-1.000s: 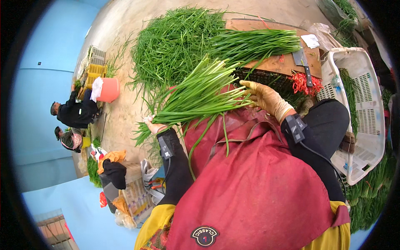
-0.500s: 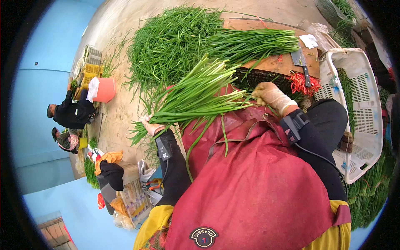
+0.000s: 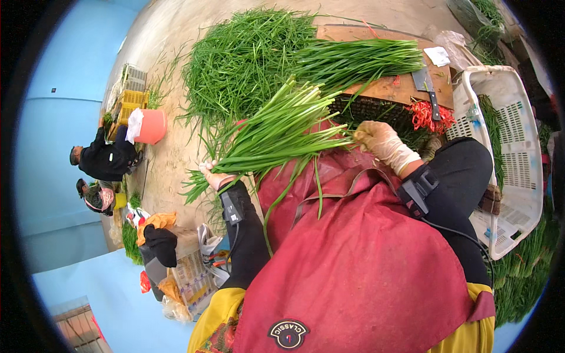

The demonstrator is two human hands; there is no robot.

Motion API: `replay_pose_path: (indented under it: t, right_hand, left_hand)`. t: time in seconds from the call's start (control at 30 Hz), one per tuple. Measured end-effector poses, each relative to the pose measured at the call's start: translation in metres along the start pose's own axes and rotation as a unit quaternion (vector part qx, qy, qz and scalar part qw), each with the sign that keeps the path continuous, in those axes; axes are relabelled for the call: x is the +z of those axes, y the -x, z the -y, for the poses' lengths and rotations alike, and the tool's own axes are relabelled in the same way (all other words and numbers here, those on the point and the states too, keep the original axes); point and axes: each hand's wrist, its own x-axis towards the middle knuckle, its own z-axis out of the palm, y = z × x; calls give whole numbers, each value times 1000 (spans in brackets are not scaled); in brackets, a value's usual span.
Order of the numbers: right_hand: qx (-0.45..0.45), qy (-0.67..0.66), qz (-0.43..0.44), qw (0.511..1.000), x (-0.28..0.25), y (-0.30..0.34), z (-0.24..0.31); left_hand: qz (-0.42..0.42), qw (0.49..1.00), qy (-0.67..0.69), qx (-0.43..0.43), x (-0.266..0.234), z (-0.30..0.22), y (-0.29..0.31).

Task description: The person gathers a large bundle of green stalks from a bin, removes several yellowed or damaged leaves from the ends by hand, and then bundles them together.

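A long bunch of green chives [image 3: 276, 144] lies slanted across my lap, over a dark red apron [image 3: 353, 253]. My left hand [image 3: 215, 176], in a thin pale glove, is closed round the leafy end at the lower left. Pale stem ends fan out toward the upper right. Beside the lower stems, my gloved right hand [image 3: 379, 142] has its fingers curled and pinched together. What sits between those fingertips is too small to make out. A second, neater chive bunch [image 3: 359, 59] rests on a wooden board [image 3: 376, 93] beyond my hands.
A loose chive heap [image 3: 241, 65] covers the floor ahead. On the board are a cleaver [image 3: 432, 97], red ties [image 3: 425, 116] and white paper [image 3: 436, 56]. A white crate [image 3: 532, 106] stands at right. Left, a person [image 3: 106, 159] works near a pink bucket [image 3: 154, 126].
My right hand has turned slightly at the wrist, its fingers still curled by the stem ends. The left hand and the chive bunch stay nearly where they were.
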Motion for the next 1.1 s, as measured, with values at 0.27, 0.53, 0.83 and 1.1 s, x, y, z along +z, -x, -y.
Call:
replay_pose_path:
  t: [0.27,0.53,0.83,1.1]
  right_hand:
    - [136,224,86,961,-83,19,-47]
    - [39,-348,265,898,-18,13,18]
    - [103,-320,186,923,30,-3,44]
    - [21,-307,240,921,31,0,47]
  left_hand:
    - [-19,999,1,-49,-1,2,0]
    - [-48,996,-16,-73,-27,13,-24]
    - [-42,995,-27,-83,-21,13,-21]
    - [-72,993,-38,-89,-26,17,-27]
